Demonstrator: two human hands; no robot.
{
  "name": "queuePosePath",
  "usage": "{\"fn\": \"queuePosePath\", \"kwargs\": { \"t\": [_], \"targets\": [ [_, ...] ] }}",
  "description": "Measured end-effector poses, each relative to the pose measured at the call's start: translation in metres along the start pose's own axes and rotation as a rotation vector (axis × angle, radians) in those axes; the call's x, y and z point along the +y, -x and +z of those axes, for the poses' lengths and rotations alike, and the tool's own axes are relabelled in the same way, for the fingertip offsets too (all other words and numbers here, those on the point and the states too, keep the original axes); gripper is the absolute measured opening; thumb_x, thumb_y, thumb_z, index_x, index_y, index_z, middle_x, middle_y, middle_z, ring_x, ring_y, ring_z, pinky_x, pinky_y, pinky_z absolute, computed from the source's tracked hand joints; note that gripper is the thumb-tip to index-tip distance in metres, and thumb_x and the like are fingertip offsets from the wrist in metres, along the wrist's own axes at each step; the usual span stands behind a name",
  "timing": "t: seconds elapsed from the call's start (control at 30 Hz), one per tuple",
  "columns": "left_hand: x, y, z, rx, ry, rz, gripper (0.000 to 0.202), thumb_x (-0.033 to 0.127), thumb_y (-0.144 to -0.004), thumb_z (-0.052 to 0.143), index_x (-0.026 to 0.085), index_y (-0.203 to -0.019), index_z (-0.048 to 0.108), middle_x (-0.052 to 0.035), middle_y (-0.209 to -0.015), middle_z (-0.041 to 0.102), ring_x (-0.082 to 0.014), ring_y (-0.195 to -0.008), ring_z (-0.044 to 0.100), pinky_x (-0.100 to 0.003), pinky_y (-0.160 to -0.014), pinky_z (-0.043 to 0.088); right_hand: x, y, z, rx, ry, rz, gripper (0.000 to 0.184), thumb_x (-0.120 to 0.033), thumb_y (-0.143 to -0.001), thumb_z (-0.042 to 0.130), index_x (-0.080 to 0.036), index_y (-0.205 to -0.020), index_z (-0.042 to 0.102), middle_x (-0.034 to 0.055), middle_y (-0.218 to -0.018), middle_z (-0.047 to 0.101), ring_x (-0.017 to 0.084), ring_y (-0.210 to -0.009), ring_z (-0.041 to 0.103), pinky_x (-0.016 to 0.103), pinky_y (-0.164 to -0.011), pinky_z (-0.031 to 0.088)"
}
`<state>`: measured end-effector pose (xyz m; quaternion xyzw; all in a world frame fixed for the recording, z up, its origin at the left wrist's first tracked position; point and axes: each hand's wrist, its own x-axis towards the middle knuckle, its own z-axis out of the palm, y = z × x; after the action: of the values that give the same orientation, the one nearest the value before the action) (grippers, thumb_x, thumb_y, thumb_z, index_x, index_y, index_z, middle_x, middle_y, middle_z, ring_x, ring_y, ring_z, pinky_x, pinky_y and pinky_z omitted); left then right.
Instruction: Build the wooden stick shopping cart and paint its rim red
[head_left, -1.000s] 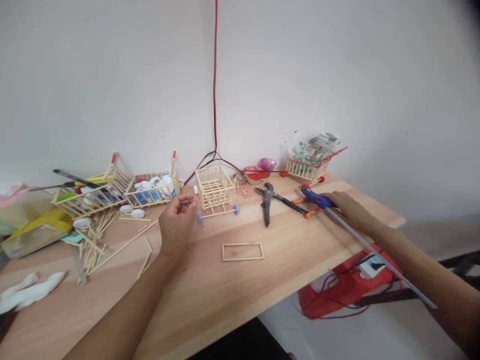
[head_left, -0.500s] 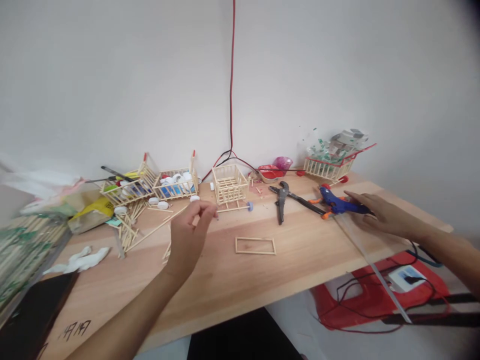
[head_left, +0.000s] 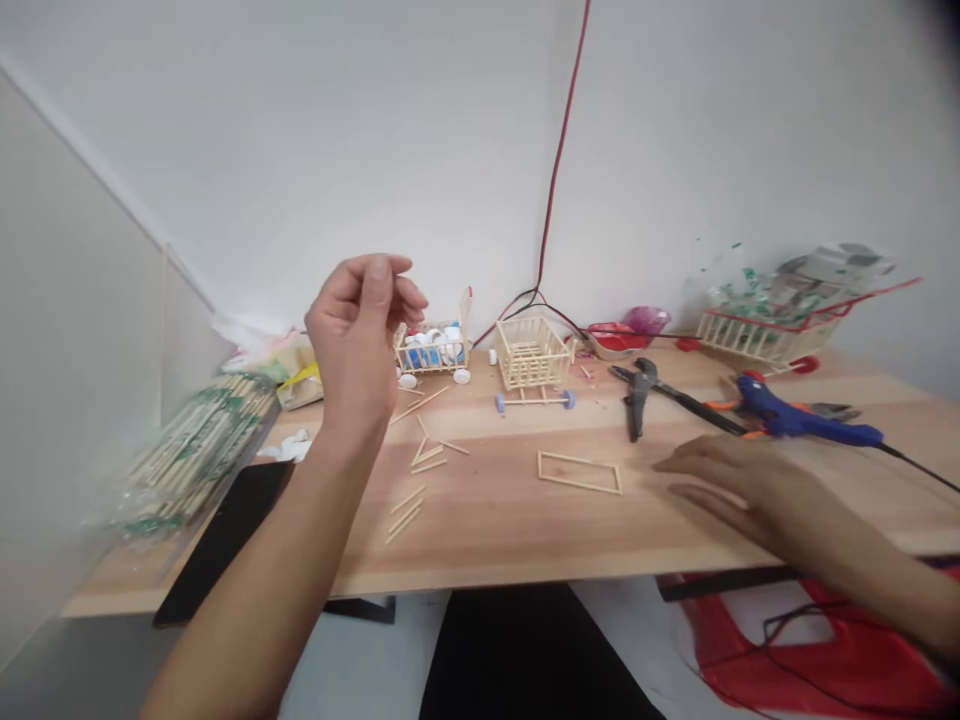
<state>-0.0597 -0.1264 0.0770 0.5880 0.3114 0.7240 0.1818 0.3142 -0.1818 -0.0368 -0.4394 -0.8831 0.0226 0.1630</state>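
Head view: held left hand (head_left: 358,335) raised over the table (head_left: 510,520), left of middle, fingers loosely curled toward the thumb, nothing seen between them (half closed at most). Rested right hand (head_left: 739,488) palm down on the wood, fingers spread wide, gripping nothing. Saw frame (head_left: 577,484) lying flat just left of those fingertips, apart from them. Saw glue gun (head_left: 795,420) on its side just beyond the right hand, untouched, pliers (head_left: 637,390) left of it. Noted cart (head_left: 529,358) further back, loose sticks (head_left: 420,470) on the table beside the left forearm
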Motion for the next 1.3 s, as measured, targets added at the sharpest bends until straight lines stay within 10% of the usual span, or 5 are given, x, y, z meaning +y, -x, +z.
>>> {"fn": "queuePosePath", "kwargs": {
  "t": [0.27, 0.5, 0.97, 1.3],
  "targets": [
    [0.003, 0.096, -0.077, -0.807, -0.789, -0.382, 0.035, 0.032, -0.077, 0.072, 0.024, -0.11, 0.063, -0.0042, -0.104, 0.065, -0.0191, -0.088, 0.062, -0.03, -0.075, 0.048, -0.024, -0.021, 0.054, -0.024, 0.069, -0.013, 0.024, -0.031, -0.094, 0.047, -0.024, -0.098, 0.07, 0.0092, -0.098, 0.069, 0.024, -0.089, 0.064, 0.038, -0.075, 0.052],
    [-0.021, 0.152, -0.103, -0.796, -1.058, -0.42, 0.009, 0.014, -0.088, 0.047, 0.02, -0.085, 0.054, -0.0044, -0.09, 0.058, -0.0199, -0.085, 0.057, -0.032, -0.074, 0.044, -0.03, -0.034, 0.049, -0.041, 0.107, -0.031, 0.024, -0.026, -0.093, 0.045, -0.021, -0.082, 0.066, 0.0078, -0.085, 0.068, 0.022, -0.075, 0.063, 0.036, -0.068, 0.049],
    [-0.052, 0.107, -0.055, -0.611, -0.912, -0.014, 0.015, 0.02, -0.094, 0.049, 0.02, -0.084, 0.061, -0.003, -0.085, 0.062, -0.017, -0.083, 0.06, -0.029, -0.073, 0.047, -0.035, -0.054, -0.001, 0.046, -0.104, 0.004, 0.02, -0.031, -0.094, 0.046, -0.021, -0.083, 0.059, 0.0069, -0.085, 0.064, 0.02, -0.077, 0.06, 0.033, -0.068, 0.047],
    [-0.064, 0.083, 0.014, -0.466, -0.645, 0.531, 0.034, 0.014, -0.09, 0.056, 0.022, -0.124, 0.057, -0.0083, -0.099, 0.066, -0.0186, -0.095, 0.06, -0.032, -0.083, 0.049, -0.044, -0.107, -0.034, 0.089, 0.004, -0.175, 0.015, -0.027, -0.094, 0.046, -0.021, -0.088, 0.059, 0.0061, -0.092, 0.062, 0.019, -0.085, 0.055, 0.032, -0.073, 0.041]
  ]
}}
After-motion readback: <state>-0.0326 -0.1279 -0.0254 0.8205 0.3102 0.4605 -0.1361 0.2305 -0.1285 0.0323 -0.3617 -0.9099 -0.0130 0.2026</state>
